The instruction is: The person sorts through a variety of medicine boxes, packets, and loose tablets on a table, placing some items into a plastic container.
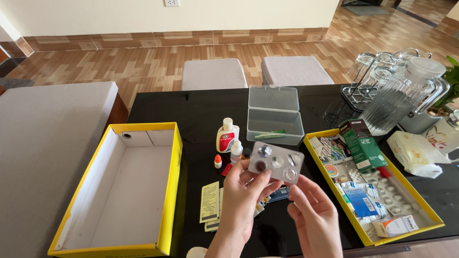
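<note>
On the left of the black tabletop (201, 107), a yellow box (119, 188) is seen w/ nothing inside it yet. Next to it, small paper leaflets (210, 203) are laid flat, and a white bottle w/ a red label (226, 136) plus 2 tiny dropper bottles (236, 151) are stood up near the middle. Behind them a clear plastic box (275, 119) is left open, w/ one green thing in it. A silver pill sheet (276, 162) is held up above the tabletop, in front of the bottles. It is pinched at its lower edge by the left hand (246, 196), fingers closed on it. The right hand (313, 215) is held half open just under the sheet; whether it touches can't be told. On the right, a yellow tray (411, 191) is packed w/ medicine boxes & pill sheets, so most things look not yet moved over to the left box.
</note>
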